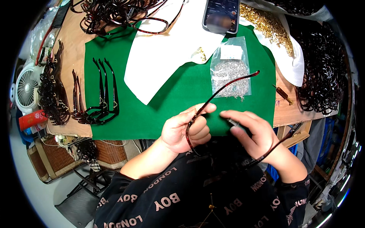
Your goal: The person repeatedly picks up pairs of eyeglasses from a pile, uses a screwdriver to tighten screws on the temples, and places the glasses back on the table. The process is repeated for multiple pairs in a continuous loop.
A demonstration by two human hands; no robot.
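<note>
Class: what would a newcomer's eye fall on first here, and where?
First, the bright green mat in the middle, with a white cloth slanting over its upper part. Then the glossy dark heap of frames at the far right. Just below centre, the left hand grips a single frame.

The counter had a pale wooden top, mostly hidden by a green mat. A small white fan stood by its left end. Below on that side were a seat with brown woven panels and a black chair on a smooth, pale grey floor. At the right, a wooden ledge jutted out beneath the counter. Bright streaks of light showed along the lower right rim.
</note>
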